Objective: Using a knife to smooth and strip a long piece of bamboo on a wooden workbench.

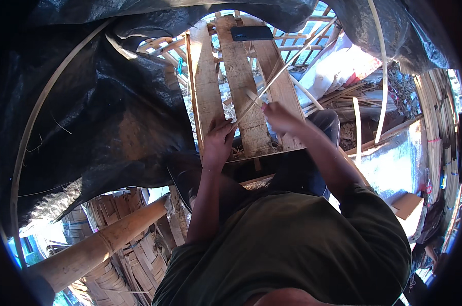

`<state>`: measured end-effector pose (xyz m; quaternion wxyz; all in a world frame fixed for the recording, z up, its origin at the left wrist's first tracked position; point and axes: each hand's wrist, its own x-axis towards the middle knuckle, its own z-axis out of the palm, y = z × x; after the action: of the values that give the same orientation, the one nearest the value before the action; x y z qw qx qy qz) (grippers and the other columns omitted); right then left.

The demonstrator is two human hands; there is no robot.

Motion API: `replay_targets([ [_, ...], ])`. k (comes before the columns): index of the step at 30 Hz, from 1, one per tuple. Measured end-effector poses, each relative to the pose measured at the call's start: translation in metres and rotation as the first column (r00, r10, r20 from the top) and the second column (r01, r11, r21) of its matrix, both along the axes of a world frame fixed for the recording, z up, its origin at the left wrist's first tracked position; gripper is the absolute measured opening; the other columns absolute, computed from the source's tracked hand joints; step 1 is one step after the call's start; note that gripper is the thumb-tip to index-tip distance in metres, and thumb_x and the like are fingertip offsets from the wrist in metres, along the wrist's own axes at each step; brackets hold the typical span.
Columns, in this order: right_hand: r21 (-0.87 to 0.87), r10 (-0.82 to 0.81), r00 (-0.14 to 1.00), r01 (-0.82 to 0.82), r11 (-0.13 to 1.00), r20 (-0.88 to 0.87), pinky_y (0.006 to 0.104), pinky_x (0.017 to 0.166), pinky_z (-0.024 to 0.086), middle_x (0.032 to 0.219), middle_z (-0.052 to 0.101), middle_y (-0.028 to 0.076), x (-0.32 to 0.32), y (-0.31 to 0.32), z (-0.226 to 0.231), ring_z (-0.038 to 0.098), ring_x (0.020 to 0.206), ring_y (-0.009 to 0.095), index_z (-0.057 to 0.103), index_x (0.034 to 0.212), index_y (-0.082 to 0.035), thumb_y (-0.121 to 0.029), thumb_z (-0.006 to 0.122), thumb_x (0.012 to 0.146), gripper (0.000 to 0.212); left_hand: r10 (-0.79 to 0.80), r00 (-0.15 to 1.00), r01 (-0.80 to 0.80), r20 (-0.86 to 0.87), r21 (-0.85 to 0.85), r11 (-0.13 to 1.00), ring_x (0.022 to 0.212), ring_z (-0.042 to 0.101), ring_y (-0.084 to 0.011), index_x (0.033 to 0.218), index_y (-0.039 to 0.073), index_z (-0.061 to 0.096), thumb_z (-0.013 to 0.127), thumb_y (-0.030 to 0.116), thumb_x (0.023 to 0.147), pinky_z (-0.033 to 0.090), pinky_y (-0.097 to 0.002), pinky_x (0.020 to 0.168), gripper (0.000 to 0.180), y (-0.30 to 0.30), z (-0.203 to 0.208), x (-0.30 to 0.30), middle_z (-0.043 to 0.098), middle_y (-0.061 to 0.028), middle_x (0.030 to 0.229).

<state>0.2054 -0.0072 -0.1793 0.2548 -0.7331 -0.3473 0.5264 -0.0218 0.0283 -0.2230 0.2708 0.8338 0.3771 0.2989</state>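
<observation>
A thin pale bamboo strip (pixel 282 70) slants from the near left up to the far right across the wooden plank bench (pixel 236 66). My left hand (pixel 221 137) is closed on the strip's near end, low over the left and middle planks. To its right, my right hand (pixel 280 117) is closed around a knife, slightly blurred by motion. The short light blade of the knife (pixel 252 96) points left and lies against or just beside the strip; the handle is mostly hidden in my fist.
A dark phone (pixel 252 33) lies at the bench's far end. Black plastic sheeting (pixel 113 102) hangs at the left, above a thick bamboo pole (pixel 103 245). Bundled bamboo strips (pixel 435 122) stand at the right, near a white sack (pixel 333 66) and a cardboard box (pixel 407 205).
</observation>
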Motion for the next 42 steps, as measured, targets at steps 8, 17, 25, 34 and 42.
replay_targets([
  [8,-0.014,0.02,0.993,-0.019,1.0,0.113,0.0346,0.039,0.041,0.061,0.05,0.005,-0.004,0.005,0.005,0.05,0.044,0.015,0.053,0.109,0.004,-0.024,0.039,0.106,0.032,0.013,1.0,-0.014,0.025,0.041,0.999,0.1,0.068,-0.0343,0.106,0.003,0.071,0.066,0.011,0.092,0.041,-0.0496,0.111,0.016,-0.001,-0.002,0.001,0.072,-0.0167,0.106],
  [17,-0.023,-0.03,0.997,0.031,0.999,0.066,0.0324,0.037,0.037,0.057,0.044,0.0,0.033,0.02,-0.014,0.044,0.039,0.013,0.049,0.101,0.001,-0.031,0.042,0.106,0.033,-0.021,0.999,0.02,0.029,0.017,1.0,0.103,0.067,-0.0361,0.104,0.004,0.071,0.065,0.011,0.092,0.04,-0.053,0.111,0.015,-0.002,-0.002,0.002,0.072,-0.0155,0.109],
  [25,-0.079,0.029,1.0,-0.029,0.996,0.005,0.0315,0.034,0.028,0.057,0.042,0.0,0.01,0.017,0.009,0.041,0.039,0.012,0.046,0.082,-0.008,-0.042,0.039,0.107,0.043,0.001,1.0,-0.003,0.029,0.059,0.998,0.105,0.066,-0.0354,0.104,0.004,0.07,0.064,0.009,0.091,0.039,-0.0533,0.111,0.016,-0.004,-0.004,-0.002,0.071,-0.0152,0.108],
  [34,-0.093,-0.121,0.988,0.112,0.989,-0.092,0.0374,0.037,0.036,0.058,0.049,0.004,0.005,0.015,-0.001,0.048,0.041,0.018,0.055,0.099,0.005,-0.027,0.04,0.105,0.036,0.002,1.0,-0.003,0.028,0.022,1.0,0.109,0.066,-0.0361,0.105,0.002,0.07,0.066,0.01,0.092,0.036,-0.0526,0.114,0.016,-0.001,-0.005,0.0,0.072,-0.0157,0.105],
  [42,-0.012,-0.282,0.933,0.286,0.958,-0.225,0.0348,0.038,0.036,0.057,0.039,-0.002,0.001,0.013,-0.026,0.043,0.041,0.013,0.048,0.095,-0.003,-0.041,0.036,0.109,0.041,-0.01,1.0,0.01,0.003,-0.001,1.0,0.111,0.065,-0.0364,0.102,0.001,0.069,0.065,0.01,0.091,0.038,-0.0551,0.112,0.014,-0.001,0.001,0.001,0.071,-0.0151,0.106],
])
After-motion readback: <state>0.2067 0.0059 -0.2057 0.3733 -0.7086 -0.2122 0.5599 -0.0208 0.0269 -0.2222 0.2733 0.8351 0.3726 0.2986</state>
